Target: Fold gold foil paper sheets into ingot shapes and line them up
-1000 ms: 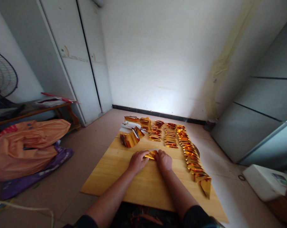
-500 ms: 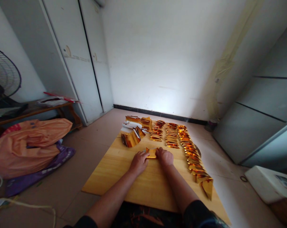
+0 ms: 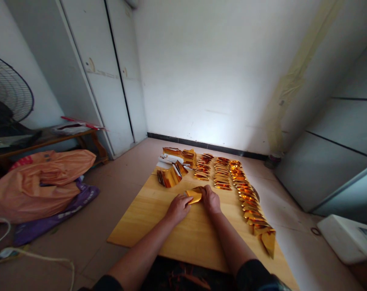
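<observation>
Between my hands is a sheet of gold foil paper (image 3: 194, 195), partly folded, just above or on the wooden board (image 3: 147, 214). My left hand (image 3: 179, 207) grips its left end, thumb on top. At the right end, the fingers of my right hand (image 3: 211, 199) are closed on the paper. Beyond my left hand lies a curved stack of gold foil sheets (image 3: 170, 176). Folded gold pieces stand in a left row (image 3: 202, 166), a middle row (image 3: 222, 173) and a long right row (image 3: 247, 202), which ends in a pointed piece near the board's right edge.
More foil bundles (image 3: 189, 157) and a white roll (image 3: 171, 159) sit at the board's far left corner. Orange and purple bags (image 3: 58, 169) lie on the floor at left, near a cable (image 3: 49, 258). A white box (image 3: 338, 238) stands at right.
The foil paper has changed shape: its right part is now raised and tilted under my right hand. My left hand has stayed on the left end. The view has shifted slightly.
</observation>
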`<state>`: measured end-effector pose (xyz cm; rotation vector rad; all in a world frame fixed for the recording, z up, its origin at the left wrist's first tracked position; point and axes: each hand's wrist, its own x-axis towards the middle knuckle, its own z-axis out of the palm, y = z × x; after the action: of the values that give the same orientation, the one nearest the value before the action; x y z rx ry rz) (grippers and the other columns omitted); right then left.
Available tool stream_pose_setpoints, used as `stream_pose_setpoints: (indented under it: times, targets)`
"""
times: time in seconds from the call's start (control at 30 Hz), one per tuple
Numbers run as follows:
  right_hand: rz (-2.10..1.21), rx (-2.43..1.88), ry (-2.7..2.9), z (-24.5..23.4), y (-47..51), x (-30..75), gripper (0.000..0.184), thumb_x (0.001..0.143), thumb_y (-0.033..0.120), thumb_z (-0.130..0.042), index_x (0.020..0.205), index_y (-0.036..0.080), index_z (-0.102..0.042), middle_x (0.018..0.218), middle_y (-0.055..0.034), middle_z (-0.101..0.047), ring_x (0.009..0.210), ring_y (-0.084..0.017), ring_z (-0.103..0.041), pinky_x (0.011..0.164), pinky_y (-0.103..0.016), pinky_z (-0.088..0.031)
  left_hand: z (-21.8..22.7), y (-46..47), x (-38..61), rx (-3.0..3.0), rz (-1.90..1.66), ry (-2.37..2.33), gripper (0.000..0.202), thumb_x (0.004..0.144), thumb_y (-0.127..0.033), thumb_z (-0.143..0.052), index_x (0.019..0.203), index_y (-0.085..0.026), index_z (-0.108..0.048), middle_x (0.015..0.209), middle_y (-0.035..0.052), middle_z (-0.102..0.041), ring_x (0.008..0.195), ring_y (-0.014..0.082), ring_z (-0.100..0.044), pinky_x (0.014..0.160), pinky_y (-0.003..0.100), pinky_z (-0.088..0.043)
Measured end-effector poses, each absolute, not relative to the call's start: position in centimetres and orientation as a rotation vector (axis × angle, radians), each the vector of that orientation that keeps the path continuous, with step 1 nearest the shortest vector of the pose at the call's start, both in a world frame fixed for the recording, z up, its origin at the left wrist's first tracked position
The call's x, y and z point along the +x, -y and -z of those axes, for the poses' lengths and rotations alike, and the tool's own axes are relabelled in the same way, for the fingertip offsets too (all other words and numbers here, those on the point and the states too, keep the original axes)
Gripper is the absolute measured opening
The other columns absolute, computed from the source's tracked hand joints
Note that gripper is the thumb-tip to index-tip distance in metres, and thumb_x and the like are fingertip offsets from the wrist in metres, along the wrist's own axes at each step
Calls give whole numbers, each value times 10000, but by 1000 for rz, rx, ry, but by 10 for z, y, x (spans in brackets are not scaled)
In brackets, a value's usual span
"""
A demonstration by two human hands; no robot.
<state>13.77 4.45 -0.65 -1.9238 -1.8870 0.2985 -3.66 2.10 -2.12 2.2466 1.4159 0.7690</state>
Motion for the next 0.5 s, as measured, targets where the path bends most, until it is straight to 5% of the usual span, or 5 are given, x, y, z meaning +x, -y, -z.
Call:
stream_pose_setpoints:
  times: [0.5]
  targets:
    - [45,-2077,2085,13,-44,121,204,986,272,-339,942,179,-515,855,-49,-648,685,-116,-648,517,-201,-322,-4,6,-32,2393,-507,-1723,258,829,-191,-522,1061,-221,-630,1081,80,-606,1043,243,-502,880,373,-397]
